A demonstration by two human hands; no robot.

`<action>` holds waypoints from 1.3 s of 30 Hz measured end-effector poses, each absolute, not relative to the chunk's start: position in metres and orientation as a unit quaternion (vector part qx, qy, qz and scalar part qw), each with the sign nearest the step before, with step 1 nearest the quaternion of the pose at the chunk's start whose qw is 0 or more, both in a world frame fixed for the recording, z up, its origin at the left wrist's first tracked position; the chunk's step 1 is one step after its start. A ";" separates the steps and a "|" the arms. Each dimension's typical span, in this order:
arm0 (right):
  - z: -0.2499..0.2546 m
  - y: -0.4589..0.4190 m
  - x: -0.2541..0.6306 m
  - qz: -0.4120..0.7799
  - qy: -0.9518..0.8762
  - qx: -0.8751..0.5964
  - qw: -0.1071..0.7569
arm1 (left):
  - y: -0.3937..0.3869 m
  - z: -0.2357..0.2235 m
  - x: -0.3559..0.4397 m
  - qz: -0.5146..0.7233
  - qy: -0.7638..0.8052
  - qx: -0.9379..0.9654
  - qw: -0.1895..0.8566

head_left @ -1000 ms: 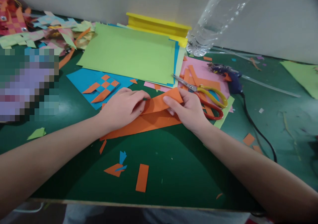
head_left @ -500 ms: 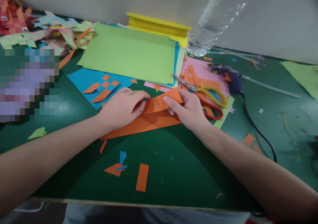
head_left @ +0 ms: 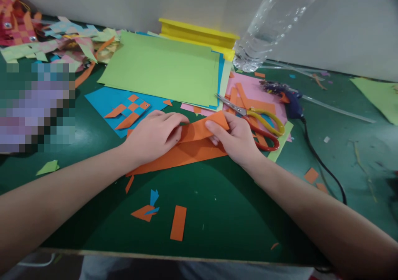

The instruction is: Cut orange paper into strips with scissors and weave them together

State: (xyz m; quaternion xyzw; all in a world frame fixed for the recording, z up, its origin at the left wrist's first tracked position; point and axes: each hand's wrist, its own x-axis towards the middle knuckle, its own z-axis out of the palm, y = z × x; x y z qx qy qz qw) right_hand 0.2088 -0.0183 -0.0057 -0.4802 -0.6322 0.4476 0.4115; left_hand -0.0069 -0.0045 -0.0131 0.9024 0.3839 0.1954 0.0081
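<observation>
A sheet of orange paper (head_left: 186, 153) lies on the green table, its upper part folded over and lifted as a band. My right hand (head_left: 238, 137) pinches the right end of that band, thumb on top and fingers behind. My left hand (head_left: 155, 135) rests over the left part of the paper with curled fingers, closed on the band's left side. Just beyond my right hand lie scissors (head_left: 265, 120) with yellow and red handles. A woven orange-and-blue paper fish (head_left: 132, 109) sits on a blue sheet (head_left: 102, 102) beyond my left hand.
Green sheets (head_left: 164, 68) are stacked at the back beside a yellow folded piece (head_left: 199, 33). A clear bottle (head_left: 264, 31) stands behind. A glue gun (head_left: 290, 100) with a cord lies right. Paper scraps (head_left: 178, 223) are in front; a blurred object (head_left: 31, 110) lies left.
Both hands stay on the orange paper in nearly the same pose. The whole view has shifted very slightly; nothing is taken hold of or let go.
</observation>
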 end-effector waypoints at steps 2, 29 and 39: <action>-0.005 -0.018 0.209 0.445 -0.637 -0.480 0.407 | -0.006 -0.011 -0.006 0.190 0.367 0.909 -0.052; -0.007 -0.029 0.211 0.253 -0.695 -0.507 0.443 | -0.007 -0.010 -0.005 0.171 0.328 0.920 -0.128; -0.003 -0.027 0.222 0.118 -0.699 -0.529 0.466 | -0.007 -0.010 -0.005 0.194 0.291 0.924 -0.152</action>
